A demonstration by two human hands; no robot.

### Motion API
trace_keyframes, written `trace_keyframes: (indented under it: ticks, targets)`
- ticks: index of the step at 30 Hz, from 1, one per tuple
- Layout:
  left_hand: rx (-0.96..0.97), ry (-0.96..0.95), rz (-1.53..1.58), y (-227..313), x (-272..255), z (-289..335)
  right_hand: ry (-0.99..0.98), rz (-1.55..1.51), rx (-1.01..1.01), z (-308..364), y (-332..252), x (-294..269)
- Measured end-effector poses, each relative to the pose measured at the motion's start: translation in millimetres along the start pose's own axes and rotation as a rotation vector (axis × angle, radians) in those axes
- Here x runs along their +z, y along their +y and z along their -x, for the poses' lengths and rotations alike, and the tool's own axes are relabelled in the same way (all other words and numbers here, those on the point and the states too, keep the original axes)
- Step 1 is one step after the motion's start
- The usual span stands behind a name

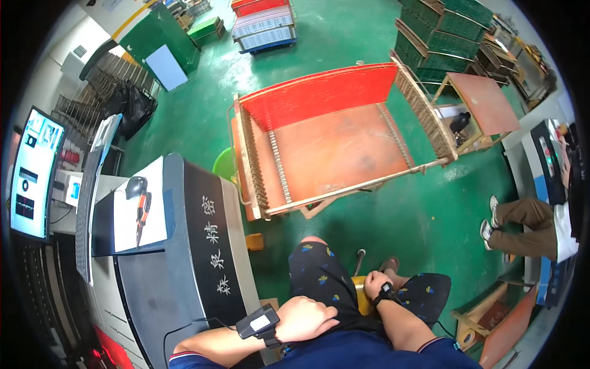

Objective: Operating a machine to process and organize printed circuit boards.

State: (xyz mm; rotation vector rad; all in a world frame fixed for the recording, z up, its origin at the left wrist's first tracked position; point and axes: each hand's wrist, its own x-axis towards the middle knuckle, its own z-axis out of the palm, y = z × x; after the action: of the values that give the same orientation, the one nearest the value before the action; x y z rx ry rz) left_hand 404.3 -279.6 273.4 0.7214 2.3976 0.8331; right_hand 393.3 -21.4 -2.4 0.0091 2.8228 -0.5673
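The left hand (304, 318) is being rested over the lap on the dark patterned shorts (316, 270), its fingers being kept loosely half-curled, with nothing being seen in their hold. To its right and a little ahead, the right hand (375, 285) is being held curled at the other leg, just beside a yellow object (363, 297); whether anything is being gripped by it cannot be told. Black-strapped devices are being worn at both wrists, one (258, 321) just behind the left hand, the other (385, 293) just behind the right hand.

Ahead and to the left of the left hand, a white sheet (125, 224) is being supported by a desk (106, 237), and on it an orange-and-black tool (142, 210) and a dark mouse (136, 187) are lying. Farther left, images are being shown on a monitor (37, 175). Well ahead of both hands, a cart with a red panel (326, 98) is being seen. Well to the right of the right hand, brown trousers (531, 227) are being worn by another person.
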Motion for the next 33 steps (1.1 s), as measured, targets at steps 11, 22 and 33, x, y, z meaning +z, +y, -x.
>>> trace_keyframes:
  ticks: [11, 22, 33]
  targets:
    - [0.099, -0.03, -0.113, 23, 16, 6, -0.246, -0.113, 0.174, -19, 7, -1]
    - [-0.015, 0.062, -0.136, 9, 17, 36, -0.394, 0.176, -0.408, -4, -14, -23]
    - [0.064, 0.108, -0.125, 24, 14, 10, 0.346, -0.199, -0.477, 39, 25, -85]
